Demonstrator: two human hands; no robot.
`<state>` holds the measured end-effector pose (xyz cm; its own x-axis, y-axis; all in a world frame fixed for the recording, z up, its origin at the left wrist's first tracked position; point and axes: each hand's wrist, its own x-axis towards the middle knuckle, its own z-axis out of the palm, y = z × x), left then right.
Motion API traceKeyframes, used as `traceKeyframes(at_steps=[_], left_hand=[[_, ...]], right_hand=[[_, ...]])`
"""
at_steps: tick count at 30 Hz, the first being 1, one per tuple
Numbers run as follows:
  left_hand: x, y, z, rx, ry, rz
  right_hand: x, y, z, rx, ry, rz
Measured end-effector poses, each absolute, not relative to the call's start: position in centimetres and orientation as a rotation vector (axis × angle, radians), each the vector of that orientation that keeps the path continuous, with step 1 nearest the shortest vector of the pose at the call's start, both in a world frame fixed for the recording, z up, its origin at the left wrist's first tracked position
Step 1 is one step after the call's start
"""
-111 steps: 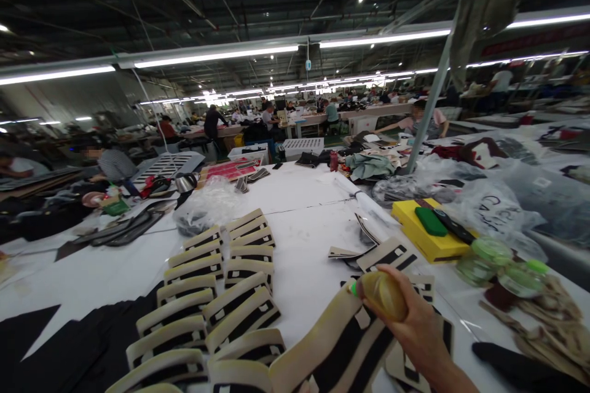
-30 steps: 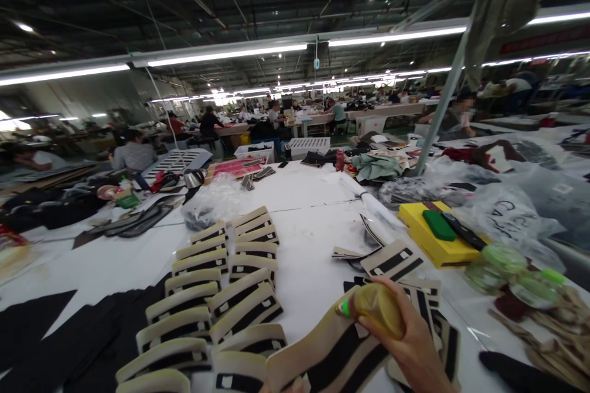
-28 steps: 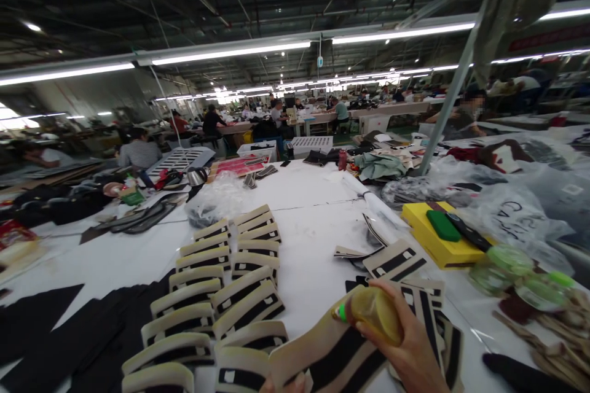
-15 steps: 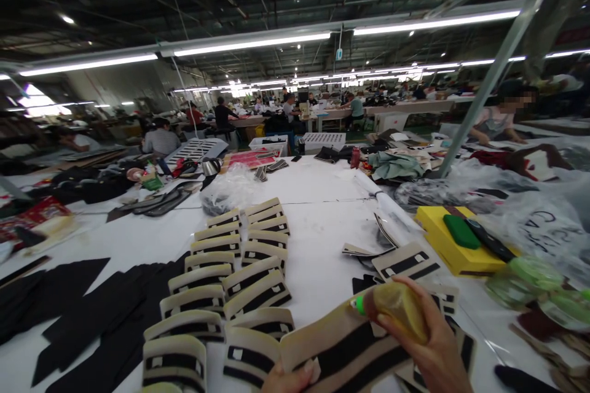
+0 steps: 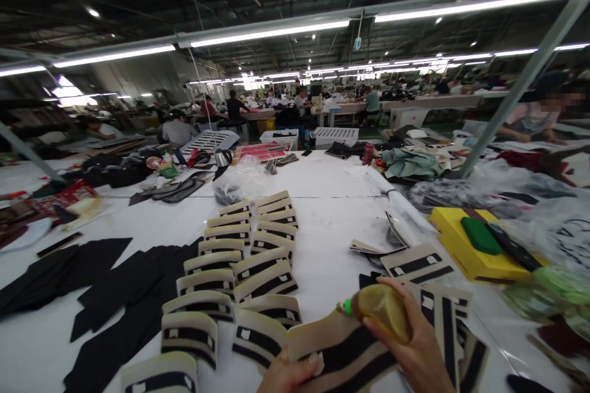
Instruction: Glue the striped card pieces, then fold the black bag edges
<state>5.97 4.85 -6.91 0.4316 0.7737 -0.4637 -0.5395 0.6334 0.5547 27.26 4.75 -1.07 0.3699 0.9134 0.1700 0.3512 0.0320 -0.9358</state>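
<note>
My right hand [image 5: 417,338] is wrapped round a yellowish squeeze bottle [image 5: 385,312] with a green collar, tilted so its tip meets the upper edge of a beige panel with black stripes [image 5: 343,347]. My left hand [image 5: 290,373] pinches that panel at its lower left, thumb on top beside a small white tag. Left of my hands, two columns of similar curved striped panels [image 5: 265,276] lie overlapping on the white table [image 5: 327,239]. More flat striped panels [image 5: 419,263] are piled to the right, partly behind my right hand.
Black fabric pieces [image 5: 133,301] lie at the left. A yellow box [image 5: 479,252] with a green block on it stands at the right, near green plastic containers [image 5: 534,295]. Clear plastic bags [image 5: 244,181] and cloth lie farther back. Co-workers sit at distant tables.
The bottle's tip has moved left along the panel's upper edge, toward its left corner. My left hand still holds the panel. The whole view has shifted a little to the right.
</note>
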Motion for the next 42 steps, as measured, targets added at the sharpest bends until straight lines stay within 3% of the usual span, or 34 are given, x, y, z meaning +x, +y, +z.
traceKeyframes(at_steps=[6,12,16,23,33,42], left_hand=[[5.6,5.1,-7.1,0.353,0.768,0.859],[5.1,5.2,-6.9,0.305,0.776,0.87],[4.8,5.1,-6.5,0.322,0.799,0.856],[5.1,4.7,-5.5,0.37,0.722,0.861],[5.7,4.1,-6.9,0.445,0.744,0.905],[5.7,3.7,-5.2,0.435,0.815,0.932]], right_hand=[[29.0,5.0,-0.9,-1.11,-0.629,1.128],[32.6,5.8,-1.2,-1.014,-0.2,1.098],[31.7,5.4,-1.7,-1.157,-0.424,1.036],[28.5,4.7,-0.8,-1.625,-1.047,0.602],[23.8,3.7,-1.7,-1.536,-1.345,0.529],[20.7,3.2,-2.2,-1.382,-1.423,0.596]])
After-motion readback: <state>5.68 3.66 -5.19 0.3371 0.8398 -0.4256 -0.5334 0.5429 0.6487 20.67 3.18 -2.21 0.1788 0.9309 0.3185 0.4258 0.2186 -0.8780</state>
